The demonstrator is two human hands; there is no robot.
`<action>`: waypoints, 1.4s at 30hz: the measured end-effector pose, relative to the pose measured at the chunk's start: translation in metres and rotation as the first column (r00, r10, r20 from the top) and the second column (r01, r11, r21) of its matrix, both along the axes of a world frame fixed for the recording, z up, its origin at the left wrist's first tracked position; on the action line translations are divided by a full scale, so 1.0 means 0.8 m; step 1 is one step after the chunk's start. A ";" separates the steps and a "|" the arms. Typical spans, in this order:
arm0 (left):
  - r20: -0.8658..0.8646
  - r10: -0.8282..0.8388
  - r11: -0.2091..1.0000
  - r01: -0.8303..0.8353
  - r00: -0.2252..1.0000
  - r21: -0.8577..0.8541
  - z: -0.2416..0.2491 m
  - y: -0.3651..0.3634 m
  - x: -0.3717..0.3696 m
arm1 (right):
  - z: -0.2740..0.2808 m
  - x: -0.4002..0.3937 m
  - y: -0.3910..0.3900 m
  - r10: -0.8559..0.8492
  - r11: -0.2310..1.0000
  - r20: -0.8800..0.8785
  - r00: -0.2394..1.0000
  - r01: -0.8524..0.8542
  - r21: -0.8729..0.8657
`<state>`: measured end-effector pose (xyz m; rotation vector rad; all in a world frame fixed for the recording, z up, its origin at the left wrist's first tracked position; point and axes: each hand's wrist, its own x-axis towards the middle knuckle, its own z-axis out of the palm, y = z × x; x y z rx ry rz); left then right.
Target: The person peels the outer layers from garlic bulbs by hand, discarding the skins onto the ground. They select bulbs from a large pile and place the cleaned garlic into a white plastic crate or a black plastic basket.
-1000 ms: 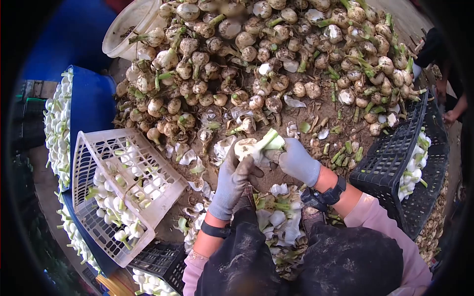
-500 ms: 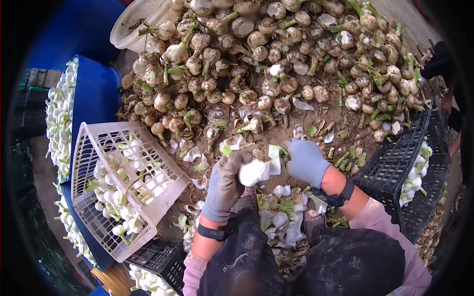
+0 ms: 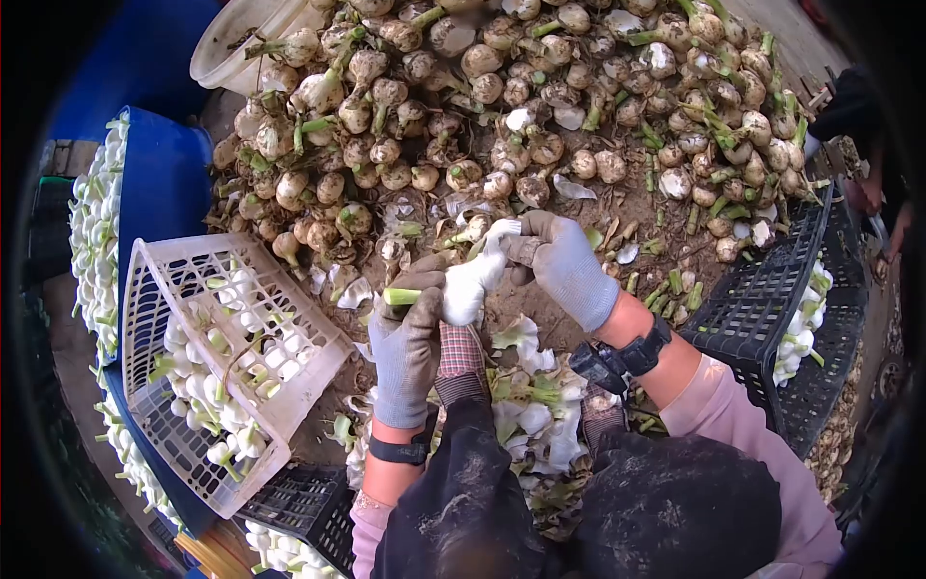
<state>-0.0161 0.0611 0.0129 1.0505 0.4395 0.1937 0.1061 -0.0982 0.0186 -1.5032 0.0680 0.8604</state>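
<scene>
In the middle, my gloved left hand (image 3: 410, 328) is closed round a white garlic bulb (image 3: 465, 292), whose cut green stem pokes out to the left between the fingers. My gloved right hand (image 3: 567, 261) pinches a white strip of skin (image 3: 502, 232) that stretches up from the bulb. Beyond both hands lies a heap of soil-covered bulbs (image 3: 386, 96) with short stems. Peeled skins (image 3: 540, 425) are piled between the person's legs.
A white crate (image 3: 318, 372) of clean bulbs leans at the left, beside a blue container (image 3: 164, 193) with more bulbs. Black crates stand at the right (image 3: 752, 309) and lower left (image 3: 299, 502). Another person's hand (image 3: 897, 232) shows at the far right.
My right hand has moved up and left, from a loose piece of skin to the strip above the bulb. The bulb has turned, and its green stem now points left. The view has shifted slightly.
</scene>
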 end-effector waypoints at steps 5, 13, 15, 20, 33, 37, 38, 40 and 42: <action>0.033 -0.006 0.979 0.013 0.999 -0.201 0.005 0.001 -0.001 | -0.055 0.014 -0.050 0.227 0.843 0.602 0.766 0.155 -0.515; -0.140 0.087 0.833 -0.149 0.986 -0.534 -0.012 0.013 0.002 | 0.003 -0.008 -0.051 0.349 0.932 0.645 0.680 -0.182 -0.312; -0.154 0.089 0.857 -0.154 0.984 -0.492 -0.013 -0.004 0.010 | 0.011 -0.023 -0.022 0.461 0.887 0.669 0.583 -0.279 -0.369; -0.066 0.131 0.965 -0.143 0.989 -0.221 -0.023 0.008 0.009 | 0.043 -0.022 -0.021 0.677 0.736 0.382 0.629 -0.591 -0.330; 0.154 0.136 0.695 -0.205 0.979 0.689 0.058 0.005 0.009 | 0.046 -0.030 0.014 0.607 0.795 0.581 0.543 -0.417 -0.441; 0.105 0.297 0.901 -0.315 0.949 0.298 0.075 0.022 -0.012 | 0.039 0.007 -0.010 0.491 0.855 0.690 0.532 -0.142 -0.500; 0.118 0.382 0.846 -0.398 0.917 0.355 0.093 0.044 -0.026 | 0.030 0.032 -0.023 0.328 0.890 0.805 0.494 0.125 -0.438; 0.232 0.644 0.460 -0.611 0.729 0.644 0.144 0.078 -0.032 | 0.063 0.107 -0.068 0.393 0.734 0.810 0.436 0.381 -0.562; 0.404 0.661 0.270 -0.703 0.632 0.658 0.186 0.082 -0.029 | 0.087 0.190 -0.102 0.445 0.491 0.832 0.331 0.687 -0.536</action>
